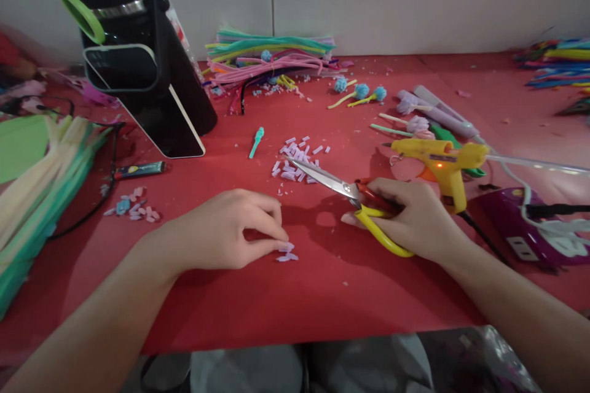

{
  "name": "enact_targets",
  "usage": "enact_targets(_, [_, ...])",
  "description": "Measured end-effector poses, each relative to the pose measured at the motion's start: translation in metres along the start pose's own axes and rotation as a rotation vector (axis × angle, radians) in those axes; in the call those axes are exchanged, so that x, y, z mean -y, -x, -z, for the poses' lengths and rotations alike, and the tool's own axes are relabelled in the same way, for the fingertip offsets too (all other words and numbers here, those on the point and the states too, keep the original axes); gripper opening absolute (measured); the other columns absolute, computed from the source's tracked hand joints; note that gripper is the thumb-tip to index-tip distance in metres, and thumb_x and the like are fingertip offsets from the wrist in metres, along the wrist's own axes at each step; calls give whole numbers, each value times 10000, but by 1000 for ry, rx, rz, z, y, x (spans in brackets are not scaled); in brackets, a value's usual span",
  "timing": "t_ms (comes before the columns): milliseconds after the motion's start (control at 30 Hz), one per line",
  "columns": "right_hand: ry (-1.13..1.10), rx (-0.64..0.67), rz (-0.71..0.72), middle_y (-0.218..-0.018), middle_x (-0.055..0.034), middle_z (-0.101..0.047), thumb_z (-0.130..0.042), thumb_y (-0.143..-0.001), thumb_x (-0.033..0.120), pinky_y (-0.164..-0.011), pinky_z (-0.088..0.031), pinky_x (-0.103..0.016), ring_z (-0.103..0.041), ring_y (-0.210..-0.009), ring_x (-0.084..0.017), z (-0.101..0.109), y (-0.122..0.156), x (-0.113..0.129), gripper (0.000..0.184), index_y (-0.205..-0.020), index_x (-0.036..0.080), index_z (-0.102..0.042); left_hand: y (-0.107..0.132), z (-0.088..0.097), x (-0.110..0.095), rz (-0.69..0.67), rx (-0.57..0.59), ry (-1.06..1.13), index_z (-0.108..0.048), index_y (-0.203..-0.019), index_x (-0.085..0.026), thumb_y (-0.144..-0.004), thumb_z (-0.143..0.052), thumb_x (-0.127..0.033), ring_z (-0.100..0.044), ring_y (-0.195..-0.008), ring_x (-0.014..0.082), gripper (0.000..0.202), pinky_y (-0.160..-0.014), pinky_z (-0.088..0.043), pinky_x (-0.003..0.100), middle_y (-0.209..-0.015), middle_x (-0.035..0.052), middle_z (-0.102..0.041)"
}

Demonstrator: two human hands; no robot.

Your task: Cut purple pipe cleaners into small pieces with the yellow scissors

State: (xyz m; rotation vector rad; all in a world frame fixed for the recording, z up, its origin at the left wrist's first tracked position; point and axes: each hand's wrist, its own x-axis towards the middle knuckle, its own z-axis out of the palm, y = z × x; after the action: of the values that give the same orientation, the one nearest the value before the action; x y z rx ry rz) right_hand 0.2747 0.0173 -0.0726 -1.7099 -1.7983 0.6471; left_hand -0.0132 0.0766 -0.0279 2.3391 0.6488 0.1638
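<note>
My left hand point(230, 227) rests on the red table point(295, 295) with its fingers pinched together on small lilac pipe-cleaner pieces point(286, 253). My right hand point(410, 218) is closed round the yellow and red handles of a pair of scissors point(341, 187). The scissor blades point left and away, towards a heap of short lilac cut pieces point(297, 163). A yellow glue gun point(442, 166) stands just behind my right hand with an orange light lit on its body.
A black stand holding a phone point(142, 73) rises at the back left. Bundles of coloured pipe cleaners point(271, 55) lie along the wall. Pompom stems point(364, 93), a lighter point(138, 169), green and cream strips point(41, 178) and a purple power strip point(534, 227) surround the work spot.
</note>
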Motion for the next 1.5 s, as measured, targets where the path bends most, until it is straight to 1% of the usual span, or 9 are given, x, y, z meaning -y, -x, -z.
enact_targets(167, [-4,-18,8,-605,41,-359,-754,-684,724,-489,-271,-258,-317,-569,-110,0,0,1,567,-662,197,-544,2,3,0,48,66,-63,-802,-979,-297,-906,-670,-292,-672,-803,140,151,-753,-487,241,-943,15,-728])
enact_targets(300, [4,-53,29,-594,46,-337,-746,-691,727,-480,-254,-255,-294,-553,-103,-1,0,1,576,-640,203,-513,2,8,0,68,-52,-83,-757,-862,-235,-933,-620,-281,-654,-778,139,161,-737,-479,254,-886,17,-709])
enact_targets(433, [15,-126,33,-558,55,-327,-738,-690,735,-471,-249,-250,-291,-532,-101,0,-2,1,580,-636,210,-497,-5,6,5,126,-222,-145,-636,-675,-182,-954,-586,-366,-569,-648,126,338,-645,-443,267,-733,14,-631])
enact_targets(500, [9,-148,36,-547,57,-343,-743,-687,728,-468,-247,-248,-294,-525,-99,2,-2,2,579,-640,207,-495,-13,4,6,173,-299,-147,-684,-866,-194,-935,-599,-338,-620,-767,149,181,-726,-478,276,-870,28,-675])
enact_targets(567, [-7,-144,50,-548,54,-361,-744,-695,715,-469,-253,-245,-302,-528,-98,3,-3,1,570,-643,201,-503,-23,4,5,248,-320,-219,-687,-1000,-206,-929,-578,-297,-639,-840,175,158,-762,-487,306,-987,44,-686])
enact_targets(733, [-17,-85,21,-542,44,-366,-731,-699,706,-480,-265,-242,-330,-548,-107,4,-2,-6,581,-603,197,-466,-45,12,2,326,-213,-354,-669,-1056,-207,-941,-517,-224,-642,-893,206,191,-804,-482,353,-1089,70,-645])
enact_targets(1000, [-1,-28,-13,-578,52,-402,-738,-699,679,-504,-290,-259,-312,-553,-109,6,0,-2,528,-686,203,-508,-52,11,21,297,-211,-342,-648,-978,-205,-961,-543,-231,-620,-948,198,110,-867,-471,346,-1054,54,-601])
enact_targets(1167, [40,-34,-2,-565,50,-410,-744,-701,664,-501,-281,-259,-323,-541,-107,3,0,-4,533,-660,210,-468,-50,9,28,259,-242,-300,-666,-987,-193,-981,-540,-257,-612,-909,188,141,-854,-470,344,-1015,49,-604])
enact_targets(1500, [36,5,-40,-589,39,-421,-725,-715,657,-513,-298,-266,-350,-559,-118,0,0,-8,498,-689,208,-511,-44,7,27,219,-420,-185,-685,-949,-193,-941,-596,-191,-635,-760,148,89,-729,-474,280,-863,23,-723])
